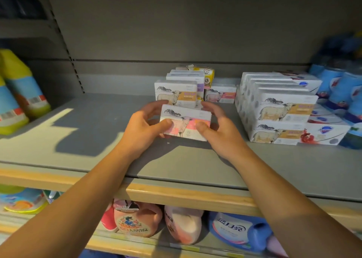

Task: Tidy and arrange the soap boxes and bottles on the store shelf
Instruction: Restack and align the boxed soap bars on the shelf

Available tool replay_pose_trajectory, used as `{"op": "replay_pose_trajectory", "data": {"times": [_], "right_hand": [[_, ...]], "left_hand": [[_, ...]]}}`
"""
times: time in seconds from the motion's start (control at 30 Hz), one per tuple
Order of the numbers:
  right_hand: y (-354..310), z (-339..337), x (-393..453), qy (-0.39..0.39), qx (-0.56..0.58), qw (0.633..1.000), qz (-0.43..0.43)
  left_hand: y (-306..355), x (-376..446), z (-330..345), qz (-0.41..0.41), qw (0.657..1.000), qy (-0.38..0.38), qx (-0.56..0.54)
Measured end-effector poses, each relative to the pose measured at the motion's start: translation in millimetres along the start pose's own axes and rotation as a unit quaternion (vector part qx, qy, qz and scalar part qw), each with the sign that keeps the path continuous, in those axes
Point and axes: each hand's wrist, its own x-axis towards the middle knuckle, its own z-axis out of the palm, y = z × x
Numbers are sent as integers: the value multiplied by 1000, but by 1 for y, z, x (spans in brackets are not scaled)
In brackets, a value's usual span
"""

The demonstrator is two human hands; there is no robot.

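A white soap box with a sheep picture and a pink label [186,118] is tilted just above the grey shelf [98,132] at its middle. My left hand [144,128] grips its left end with the thumb on the front. My right hand [219,129] grips its right end the same way. Right behind it stand an orange-label sheep box [176,93], more white boxes [187,76] and another pink-label box [220,95]. At the right is a neat stack of orange-label sheep boxes [274,108].
Yellow-green bottles with blue labels [21,93] lean at the shelf's left end. Blue bottles [340,87] and white boxes with a blue shield logo [327,132] fill the right end. Pink pouches [137,218] and a blue detergent jug [239,230] sit on the shelf below.
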Motion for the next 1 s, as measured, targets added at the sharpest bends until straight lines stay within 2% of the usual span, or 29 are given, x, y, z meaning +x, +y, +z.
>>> {"op": "replay_pose_trajectory", "data": {"times": [0.17,0.37,0.47,0.53,0.67,0.77,0.87,1.0], "right_hand": [[-3,-3,0,37,-87,995,-34],[-4,-3,-2,69,-157,983,-70],[-11,1,-5,87,-233,959,-134],[-15,3,-7,70,-287,942,-157],[-20,-1,-8,60,-390,907,-146],[-25,-16,-8,84,-452,880,-124],[-23,-33,-11,94,-502,856,-86],[-12,-35,-11,58,-555,826,-73]], "left_hand": [[5,-6,11,136,981,40,132],[8,-13,17,230,943,72,228],[9,-15,21,247,937,52,243],[8,-14,22,247,936,37,248],[5,-9,24,205,948,20,241],[2,-4,23,161,949,69,261],[-4,-4,19,127,934,97,319],[-7,-3,19,55,915,35,398]]}}
